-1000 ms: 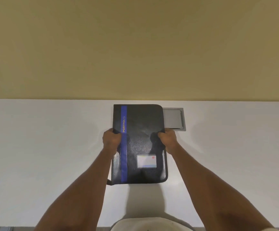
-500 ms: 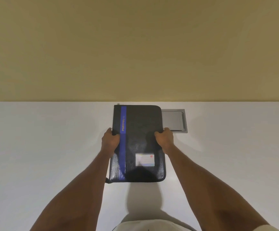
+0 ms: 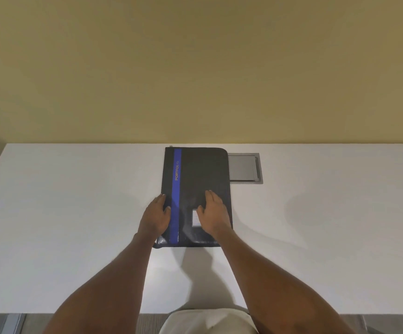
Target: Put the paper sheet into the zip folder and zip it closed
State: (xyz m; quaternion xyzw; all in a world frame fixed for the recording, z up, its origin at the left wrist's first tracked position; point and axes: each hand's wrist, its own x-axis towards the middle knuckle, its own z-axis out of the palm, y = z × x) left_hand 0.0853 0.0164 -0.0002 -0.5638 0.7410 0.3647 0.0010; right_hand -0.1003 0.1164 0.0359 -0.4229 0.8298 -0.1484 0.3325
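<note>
Both forearms reach in over the near edge of the white table (image 3: 75, 213). The left hand (image 3: 154, 216) lies along the zip folder's (image 3: 200, 174) left edge, fingers loosely extended, thumb touching the blue stripe (image 3: 175, 189), gripping nothing. The right hand (image 3: 213, 214) rests flat on the black cover, fingers spread, partly covering the label window (image 3: 195, 219). The folder lies closed, reaching the table's far edge, overlapping a grey hatch (image 3: 243, 167).
</note>
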